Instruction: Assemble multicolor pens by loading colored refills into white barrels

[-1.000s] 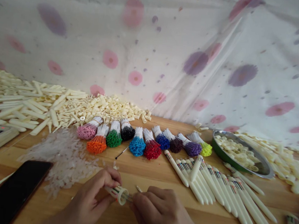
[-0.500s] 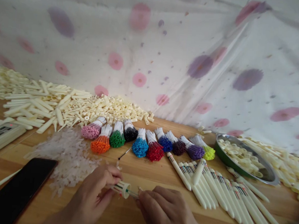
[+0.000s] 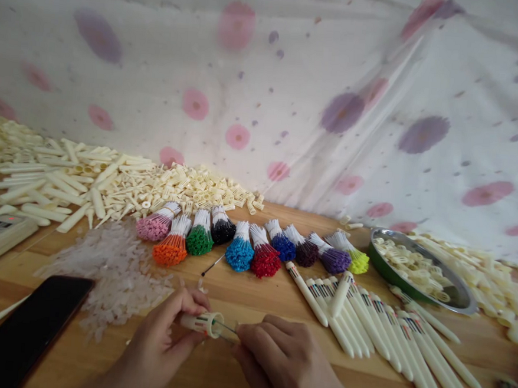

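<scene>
Between thumb and fingers my left hand grips a cream slotted pen barrel, its open end turned to the right. Coloured bits show in the barrel's slots. My right hand is closed in a pinch on thin pen refills, whose far ends reach into the barrel's mouth. The tips inside the barrel are mostly hidden. Just beyond my hands stand bundles of refills in several colours, among them a light blue bundle and a red bundle. One loose black-tipped refill lies apart near the left fingers.
Finished-looking multicolour pens lie in a row at the right. Behind them stands a metal bowl holding cream parts. A black phone, translucent plastic bits and a pile of cream pen parts occupy the left. A floral sheet hangs behind.
The barrel has turned slightly in my left hand, and the refills in my right hand now sit at a different angle in its mouth. The whole view has shifted slightly.
</scene>
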`<state>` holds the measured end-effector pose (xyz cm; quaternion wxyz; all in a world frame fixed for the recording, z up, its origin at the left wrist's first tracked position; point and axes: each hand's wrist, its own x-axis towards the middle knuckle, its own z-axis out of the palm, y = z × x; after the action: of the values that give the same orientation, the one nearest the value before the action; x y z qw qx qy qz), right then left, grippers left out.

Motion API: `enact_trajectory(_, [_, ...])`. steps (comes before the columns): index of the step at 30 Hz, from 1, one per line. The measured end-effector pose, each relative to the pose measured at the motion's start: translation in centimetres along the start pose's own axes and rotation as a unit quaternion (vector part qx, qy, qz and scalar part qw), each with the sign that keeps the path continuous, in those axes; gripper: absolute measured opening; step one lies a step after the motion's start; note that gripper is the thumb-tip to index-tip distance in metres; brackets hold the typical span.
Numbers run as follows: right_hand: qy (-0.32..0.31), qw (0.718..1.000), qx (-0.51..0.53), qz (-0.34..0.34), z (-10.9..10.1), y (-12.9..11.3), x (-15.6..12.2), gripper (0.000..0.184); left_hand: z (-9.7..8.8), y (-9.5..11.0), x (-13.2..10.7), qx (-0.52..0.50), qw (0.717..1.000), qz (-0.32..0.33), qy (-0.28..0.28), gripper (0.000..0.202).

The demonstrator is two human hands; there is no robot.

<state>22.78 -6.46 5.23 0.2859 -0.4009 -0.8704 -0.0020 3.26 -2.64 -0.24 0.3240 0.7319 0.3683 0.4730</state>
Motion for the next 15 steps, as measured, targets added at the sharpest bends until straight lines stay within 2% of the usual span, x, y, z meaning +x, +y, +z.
enact_trajectory(15, [0.016, 1.000, 0.010, 0.014, 0.26, -0.25, -0.05, 0.028, 0.00, 0.26, -0.04, -0.018, 1.000, -0.022, 0.012, 0.023])
